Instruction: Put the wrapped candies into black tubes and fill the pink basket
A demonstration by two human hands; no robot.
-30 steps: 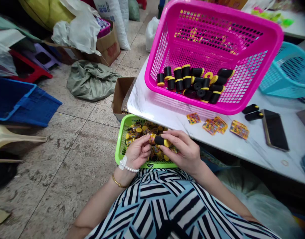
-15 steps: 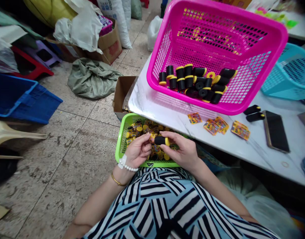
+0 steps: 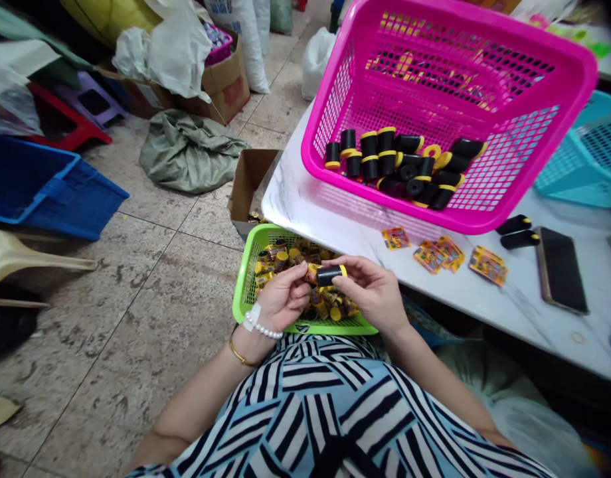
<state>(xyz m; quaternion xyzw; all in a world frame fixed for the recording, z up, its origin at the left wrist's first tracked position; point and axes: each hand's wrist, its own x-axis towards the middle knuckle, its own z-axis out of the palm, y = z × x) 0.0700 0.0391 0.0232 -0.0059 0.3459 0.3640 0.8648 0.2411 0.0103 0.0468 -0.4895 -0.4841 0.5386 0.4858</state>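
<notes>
My right hand (image 3: 372,289) grips a small black cylinder with a yellow rim (image 3: 330,275) between thumb and fingers. At the cylinder's left end, my left hand (image 3: 285,297) pinches a colourful orange sticker label (image 3: 313,273), which lies against or beside the black wall. Both hands are above a green basket (image 3: 239,292) full of cylinders wearing such labels. On the white table, several loose labels (image 3: 431,256) lie close to its edge. A pink basket (image 3: 305,149) behind them holds plain black cylinders with yellow rims (image 3: 370,156).
Two black pieces (image 3: 519,232) and a phone (image 3: 562,269) lie on the table (image 3: 515,312) at the right. Behind them stands a light-blue basket (image 3: 579,162). A cardboard box (image 3: 243,182), a grey-green sack (image 3: 186,153) and a blue crate (image 3: 81,199) are on the floor.
The whole view has shifted slightly, moving things a little to the right. Both hands keep their hold on the cylinder and label, which look nearly the same.
</notes>
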